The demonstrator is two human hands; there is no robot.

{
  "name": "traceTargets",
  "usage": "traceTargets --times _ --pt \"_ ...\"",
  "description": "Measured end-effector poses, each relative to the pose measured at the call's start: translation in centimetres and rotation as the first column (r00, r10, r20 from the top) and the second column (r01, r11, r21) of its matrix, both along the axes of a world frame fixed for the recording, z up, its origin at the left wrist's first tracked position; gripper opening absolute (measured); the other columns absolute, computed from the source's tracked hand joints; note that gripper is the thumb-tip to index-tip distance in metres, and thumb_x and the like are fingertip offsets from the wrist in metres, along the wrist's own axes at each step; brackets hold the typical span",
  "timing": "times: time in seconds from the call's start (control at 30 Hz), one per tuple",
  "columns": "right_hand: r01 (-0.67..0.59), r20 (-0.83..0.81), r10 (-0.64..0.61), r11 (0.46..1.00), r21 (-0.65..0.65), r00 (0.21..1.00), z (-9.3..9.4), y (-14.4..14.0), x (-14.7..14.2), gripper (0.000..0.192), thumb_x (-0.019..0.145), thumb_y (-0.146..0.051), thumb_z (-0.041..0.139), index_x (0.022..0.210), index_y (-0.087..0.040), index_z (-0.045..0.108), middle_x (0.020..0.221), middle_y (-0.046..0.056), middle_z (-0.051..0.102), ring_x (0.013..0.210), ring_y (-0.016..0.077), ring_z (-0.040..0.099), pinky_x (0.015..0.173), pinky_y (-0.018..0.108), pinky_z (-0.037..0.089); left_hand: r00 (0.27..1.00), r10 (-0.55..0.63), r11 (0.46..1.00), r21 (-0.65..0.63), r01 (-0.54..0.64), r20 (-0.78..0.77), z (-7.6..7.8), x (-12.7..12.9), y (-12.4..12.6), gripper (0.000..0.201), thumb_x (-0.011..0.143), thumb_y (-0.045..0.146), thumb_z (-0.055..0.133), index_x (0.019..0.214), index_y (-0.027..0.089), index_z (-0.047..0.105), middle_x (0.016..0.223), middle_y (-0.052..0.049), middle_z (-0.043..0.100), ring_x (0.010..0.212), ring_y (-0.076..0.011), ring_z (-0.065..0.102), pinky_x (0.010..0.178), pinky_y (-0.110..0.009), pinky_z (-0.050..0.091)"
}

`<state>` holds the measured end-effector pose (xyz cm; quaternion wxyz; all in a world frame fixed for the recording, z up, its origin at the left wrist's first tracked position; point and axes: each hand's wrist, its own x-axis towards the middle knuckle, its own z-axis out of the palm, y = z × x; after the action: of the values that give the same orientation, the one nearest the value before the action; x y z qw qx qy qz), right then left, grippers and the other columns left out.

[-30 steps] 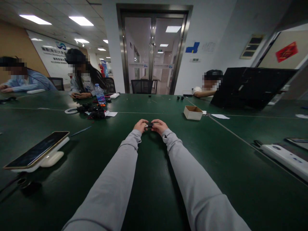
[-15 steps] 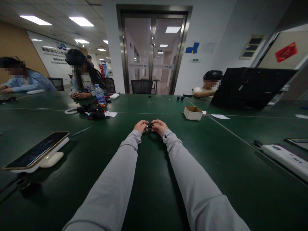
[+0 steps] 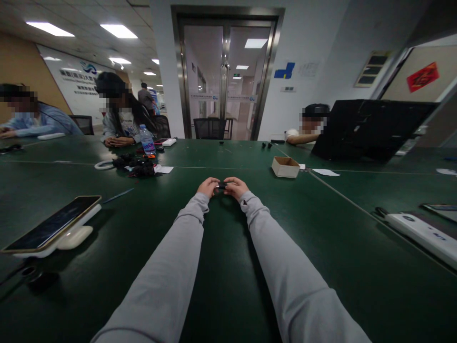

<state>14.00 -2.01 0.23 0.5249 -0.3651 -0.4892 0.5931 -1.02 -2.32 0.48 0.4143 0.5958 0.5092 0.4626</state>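
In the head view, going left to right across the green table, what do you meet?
Phone propped on a white case → water bottle → left hand → small black part pinched by both hands → right hand → cardboard box → open black case → white device.

2 hands [image 3: 209, 186], 1 cardboard box [image 3: 285, 166], 1 bottle [image 3: 146, 139], 3 co-workers [image 3: 121, 119]

— Surface? 
— Dark green table [image 3: 221, 267], seams running across it. 
— Left edge? 
— A phone [image 3: 50, 227] propped on a white case [image 3: 73, 237]; a thin blue pen [image 3: 118, 195] just beyond. 
— Far left? 
— A white ring [image 3: 103, 165], a heap of black parts [image 3: 137, 166], a slip of paper [image 3: 164, 169], a water bottle [image 3: 147, 140]. 
— Right side? 
— An open cardboard box [image 3: 285, 166] and a black case [image 3: 371, 128] towards the far edge; a white device [image 3: 423, 231] at the right edge.
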Motion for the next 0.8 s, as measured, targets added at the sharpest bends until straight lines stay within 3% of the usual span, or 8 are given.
traceTargets --times 0.6,0.8 --pt "0.01 0.015 -0.01 1.0 -0.004 1.0 0.3 -0.2 0.0 0.022 0.058 -0.004 0.057 0.076 -0.017 0.058 0.053 -0.003 0.058 0.049 0.0091 0.057 0.049 0.021 0.051 0.999 -0.025 0.999 -0.041 0.027 0.038 1.1 0.3 -0.9 0.021 0.072 0.015 0.041 0.085 0.013 0.058 0.041 0.004 0.048 0.034 -0.006 0.04 0.039 -0.016 0.03" --pt "-0.019 0.065 0.018 1.0 0.015 0.998 0.1 0.0 -0.1 0.025 0.057 -0.006 0.061 0.078 -0.018 0.054 0.059 -0.004 0.059 0.052 0.0095 0.058 0.053 0.022 0.051 0.999 -0.017 1.0 0.001 0.016 0.049 0.8 0.2 -0.8 0.02 0.077 0.027 0.041 0.079 0.014 0.056 0.036 0.005 0.045 0.032 -0.006 0.039 0.037 -0.016 0.028"
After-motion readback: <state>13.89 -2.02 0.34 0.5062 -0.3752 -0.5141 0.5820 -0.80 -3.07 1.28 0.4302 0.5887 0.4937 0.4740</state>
